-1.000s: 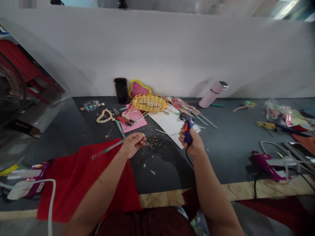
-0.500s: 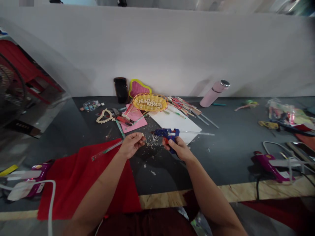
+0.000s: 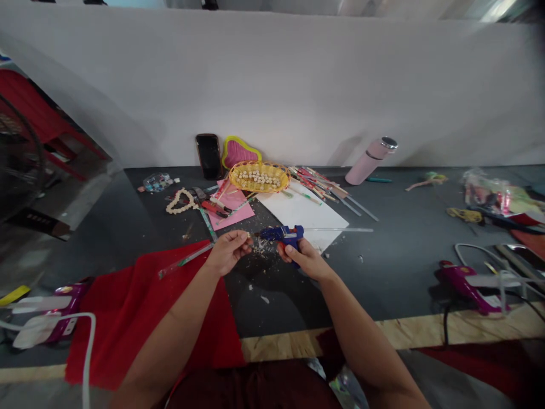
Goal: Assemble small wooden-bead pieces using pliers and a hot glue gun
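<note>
My right hand (image 3: pixel 303 257) is wrapped round the handle of a blue glue gun (image 3: pixel 279 233), and a long clear glue stick (image 3: pixel 336 229) sticks out of its back. The gun's nozzle points left and is at the fingertips of my left hand (image 3: pixel 230 250). Those fingers pinch a small pale piece, too small to name for certain. Pale crumbs lie on the dark table below the gun. Behind, a yellow basket (image 3: pixel 259 177) holds many small wooden pieces, and a heart-shaped beaded ring (image 3: pixel 181 202) lies to its left.
White paper (image 3: pixel 298 210), pink paper (image 3: pixel 238 213) and several sticks (image 3: pixel 319 184) lie behind my hands. A phone (image 3: pixel 209 156) and pink bottle (image 3: pixel 371 161) stand near the wall. Red cloth (image 3: pixel 157 307) lies under my left forearm. Purple power strips (image 3: pixel 472 292) with cables lie at both sides.
My right hand has moved the glue gun left, bringing its nozzle up to the small piece in my left hand. My left hand has hardly moved.
</note>
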The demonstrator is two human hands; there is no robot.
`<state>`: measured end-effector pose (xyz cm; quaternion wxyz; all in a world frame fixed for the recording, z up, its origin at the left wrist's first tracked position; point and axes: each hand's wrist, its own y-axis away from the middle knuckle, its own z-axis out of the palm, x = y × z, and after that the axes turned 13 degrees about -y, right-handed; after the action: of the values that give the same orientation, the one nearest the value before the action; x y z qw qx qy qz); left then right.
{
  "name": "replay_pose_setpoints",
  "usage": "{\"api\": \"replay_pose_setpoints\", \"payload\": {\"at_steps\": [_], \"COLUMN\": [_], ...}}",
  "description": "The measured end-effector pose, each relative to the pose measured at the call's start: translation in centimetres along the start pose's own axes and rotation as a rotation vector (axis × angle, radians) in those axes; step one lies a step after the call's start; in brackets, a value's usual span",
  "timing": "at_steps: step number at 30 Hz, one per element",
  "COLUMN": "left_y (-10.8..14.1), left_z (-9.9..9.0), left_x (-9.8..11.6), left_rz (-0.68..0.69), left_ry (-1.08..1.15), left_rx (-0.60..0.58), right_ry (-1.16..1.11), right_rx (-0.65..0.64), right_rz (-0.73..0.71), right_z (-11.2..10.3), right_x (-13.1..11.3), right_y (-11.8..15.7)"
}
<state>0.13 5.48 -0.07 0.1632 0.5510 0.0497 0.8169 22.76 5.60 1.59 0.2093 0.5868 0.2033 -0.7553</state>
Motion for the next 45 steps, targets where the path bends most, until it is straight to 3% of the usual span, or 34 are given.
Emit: {"api": "replay_pose_setpoints", "payload": {"at_steps": [26,29,34,37,40,45], "left_y": [0.0,0.0,0.1,0.1,0.1,0.0], "left_z": [0.3,0.2,0.1,0.2,0.2,0.2], "left_x": [0.1,0.0,0.0,0.1,0.1,0.0], "left_rz": [0.013,0.01,-0.013,-0.016,-0.005,-0.008], "left_ry": [0.0,-0.006,-0.007,-0.006,-0.008,0.006], "left_rx": [0.05,0.06,0.057,0.075,0.08,0.105], "right_ry": [-0.007,-0.082,-0.294,-0.334,-0.149,0.518], "right_rx": [0.02,0.136,0.551,0.663,0.705,0.841], "right_rz": [0.02,0.019,-0.004,-0.031,-0.049,0.031], "right_z": [-0.5,-1.2,-3.6,-5.4,-6.9,-8.2], "right_x": [0.2,0.6,1.3,1.7,1.8,1.0], "right_y": [0.2,0.3,0.0,-0.1,0.0,0.9]}}
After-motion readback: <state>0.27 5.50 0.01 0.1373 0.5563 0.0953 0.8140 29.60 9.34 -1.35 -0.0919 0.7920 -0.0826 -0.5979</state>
